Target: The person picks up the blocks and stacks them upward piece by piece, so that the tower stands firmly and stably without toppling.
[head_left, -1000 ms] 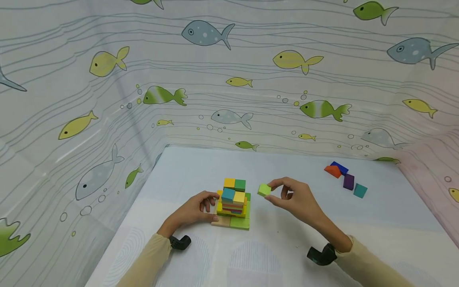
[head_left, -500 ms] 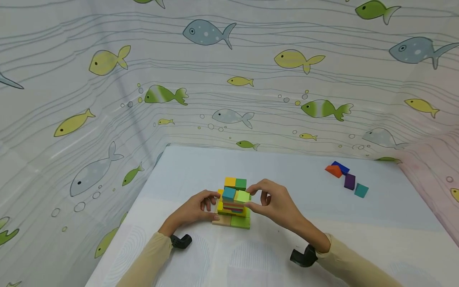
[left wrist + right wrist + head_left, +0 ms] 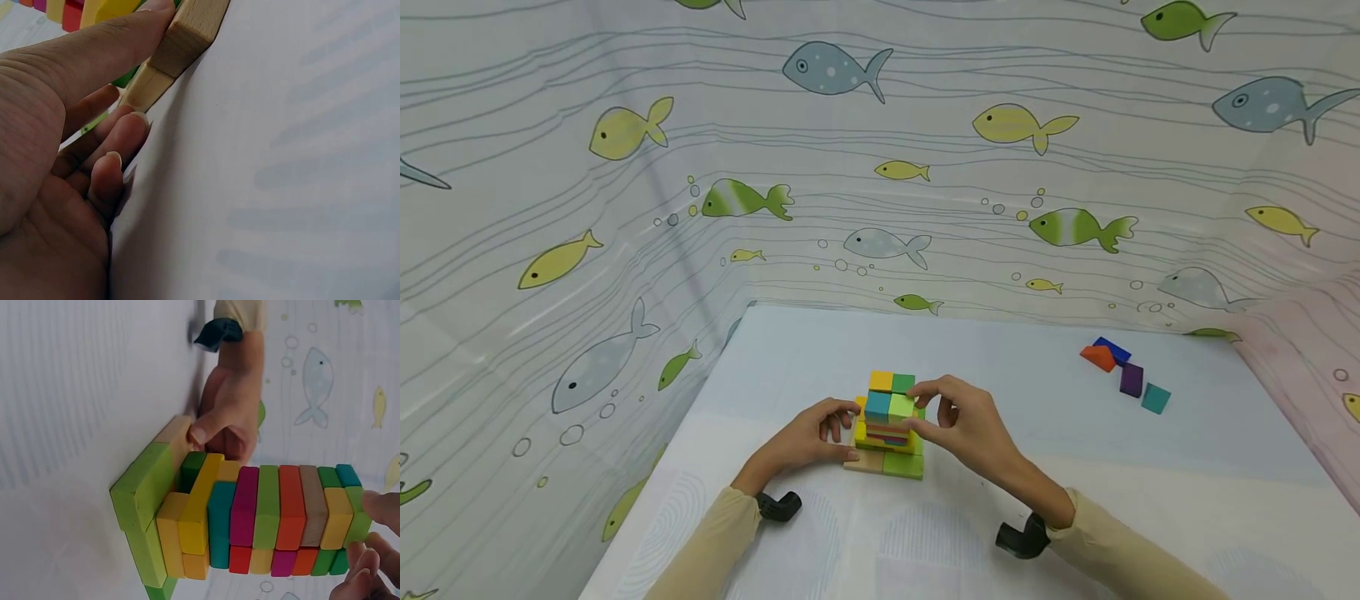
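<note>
A layered tower of coloured wooden blocks (image 3: 877,407) stands on a flat base of green and plain-wood blocks (image 3: 903,465). Between thumb and fingers, my right hand (image 3: 966,421) pinches a light green block (image 3: 901,407) at the tower's top, beside a teal one. The right wrist view shows this light green block (image 3: 357,515) against the yellow layer below it. My left hand (image 3: 808,433) stays at the tower's left side, its thumb touching the plain-wood base block (image 3: 187,37) and its other fingers loosely bent by the tabletop. Part of the tower's left side is hidden behind that hand.
Behind the tower's front column rise a yellow block (image 3: 881,381) and a green block (image 3: 904,383). At the table's back right lie loose blocks: orange (image 3: 1098,358), blue (image 3: 1113,349), purple (image 3: 1131,380) and teal (image 3: 1156,398). Fish-patterned sheeting (image 3: 820,167) surrounds the table.
My right hand has carried the light green block leftward from beside the tower onto its top, then shifted it slightly left against the teal block. My left hand has kept its place.
</note>
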Demonstrator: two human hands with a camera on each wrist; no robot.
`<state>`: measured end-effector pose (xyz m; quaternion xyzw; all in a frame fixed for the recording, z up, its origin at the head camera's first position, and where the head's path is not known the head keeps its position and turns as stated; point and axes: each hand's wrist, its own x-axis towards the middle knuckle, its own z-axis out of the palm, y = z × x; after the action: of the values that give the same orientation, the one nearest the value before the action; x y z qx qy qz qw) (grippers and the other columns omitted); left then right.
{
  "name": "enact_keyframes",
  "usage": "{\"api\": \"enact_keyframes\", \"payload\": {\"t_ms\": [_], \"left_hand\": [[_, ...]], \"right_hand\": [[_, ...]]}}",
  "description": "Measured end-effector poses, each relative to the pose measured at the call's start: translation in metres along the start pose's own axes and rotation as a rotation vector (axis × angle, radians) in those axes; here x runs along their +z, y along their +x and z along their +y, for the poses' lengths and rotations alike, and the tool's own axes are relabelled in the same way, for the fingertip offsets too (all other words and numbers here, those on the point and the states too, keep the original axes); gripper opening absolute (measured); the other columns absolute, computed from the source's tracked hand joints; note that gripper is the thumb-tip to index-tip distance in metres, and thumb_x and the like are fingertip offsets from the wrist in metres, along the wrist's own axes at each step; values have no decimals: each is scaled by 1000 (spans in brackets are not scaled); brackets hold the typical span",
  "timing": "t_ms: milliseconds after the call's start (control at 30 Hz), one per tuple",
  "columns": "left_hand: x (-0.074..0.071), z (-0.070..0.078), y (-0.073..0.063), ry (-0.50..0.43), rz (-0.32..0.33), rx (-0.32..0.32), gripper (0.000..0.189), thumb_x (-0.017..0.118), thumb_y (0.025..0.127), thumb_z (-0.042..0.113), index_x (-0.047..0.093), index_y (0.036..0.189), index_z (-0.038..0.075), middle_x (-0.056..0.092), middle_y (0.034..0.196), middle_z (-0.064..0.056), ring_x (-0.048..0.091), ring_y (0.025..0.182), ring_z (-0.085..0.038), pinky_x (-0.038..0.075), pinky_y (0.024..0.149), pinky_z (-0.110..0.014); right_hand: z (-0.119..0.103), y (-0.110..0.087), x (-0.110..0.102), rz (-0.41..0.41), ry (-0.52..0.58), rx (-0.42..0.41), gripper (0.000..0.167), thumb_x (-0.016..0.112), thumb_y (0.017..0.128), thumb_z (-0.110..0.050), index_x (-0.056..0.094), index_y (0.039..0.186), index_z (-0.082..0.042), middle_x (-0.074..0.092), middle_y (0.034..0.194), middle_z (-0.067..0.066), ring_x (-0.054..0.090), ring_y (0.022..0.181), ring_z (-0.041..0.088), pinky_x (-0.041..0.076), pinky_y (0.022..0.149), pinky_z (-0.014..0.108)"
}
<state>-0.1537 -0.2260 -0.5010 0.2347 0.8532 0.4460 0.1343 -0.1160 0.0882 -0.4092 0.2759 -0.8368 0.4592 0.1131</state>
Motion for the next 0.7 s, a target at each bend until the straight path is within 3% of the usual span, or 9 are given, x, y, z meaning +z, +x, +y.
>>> {"api": "enact_keyframes", "payload": {"t_ms": [167,267,400,500,700], "left_hand": [[1,-1,1,6,4,-12,69,89,82,37,56,141,22,59,113,2,56,86,-17,46,73,-28],[2,-2,1,9,7,-13,69,89,82,37,56,141,23,59,112,2,56,86,-17,46,73,-28],[2,-2,1,8,0,-9,69,88,83,37,55,142,23,58,113,1,56,86,-18,46,74,-28],[2,-2,0,4,1,-18,69,89,82,38,55,141,24,58,113,1,56,86,-18,46,74,-29],[1,-3,1,-8,4,-18,67,89,82,35,56,140,25,58,113,0,55,86,-20,45,73,-28]], "right_hand": [[1,0,5,31,1,-44,40,91,81,-26,72,116,-18,61,89,-1,45,63,8,40,55,23],[3,0,6,60,0,-72,38,89,84,-28,72,117,-18,57,87,-4,43,62,8,38,55,23],[19,-2,-5,106,-25,-45,29,83,90,-23,72,117,-17,59,89,-7,43,60,9,39,55,25],[49,-2,-23,130,-84,38,24,78,94,-22,72,117,-16,61,91,-4,47,63,12,41,57,26],[137,-12,-83,215,-272,246,26,75,97,-25,73,117,-9,67,93,5,54,71,19,43,59,25]]}}
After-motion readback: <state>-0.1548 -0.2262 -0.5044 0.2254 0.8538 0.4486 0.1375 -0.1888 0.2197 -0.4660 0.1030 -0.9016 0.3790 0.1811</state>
